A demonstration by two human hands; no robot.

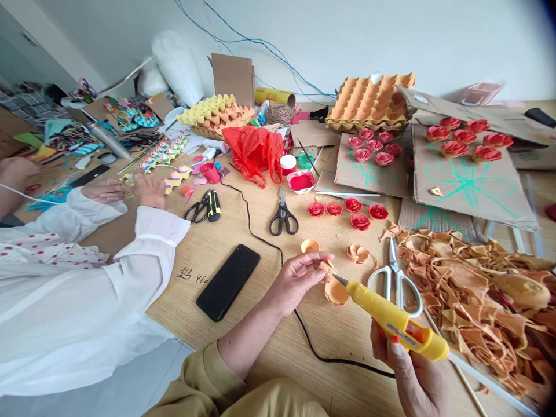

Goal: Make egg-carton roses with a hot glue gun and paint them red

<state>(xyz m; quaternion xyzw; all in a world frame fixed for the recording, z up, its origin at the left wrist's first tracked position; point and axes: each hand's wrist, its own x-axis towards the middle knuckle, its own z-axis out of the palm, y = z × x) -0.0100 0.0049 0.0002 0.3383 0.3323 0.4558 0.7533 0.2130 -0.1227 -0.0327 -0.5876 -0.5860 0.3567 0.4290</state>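
Observation:
My left hand [295, 281] pinches a small orange egg-carton piece [327, 270] between thumb and fingertips. Around the handle of a yellow hot glue gun [391, 315] my right hand [412, 368] is closed. The gun's nozzle points left, right by the held piece; whether it touches cannot be made out. Just below the piece lies an orange carton flower cup [337, 292], with another cup [310, 247] behind the hand. A layered orange flower [358, 253] rests a little to the right. White-handled scissors [394, 281] lie behind the glue gun.
Carton scraps [473, 307] heap on the right. Red paper roses [359, 221] sit beyond, near black scissors [283, 214] and red paint [301, 182]. A phone [228, 282] and black cord [299, 324] lie left. A co-worker's white sleeve [143, 260] reaches over the table.

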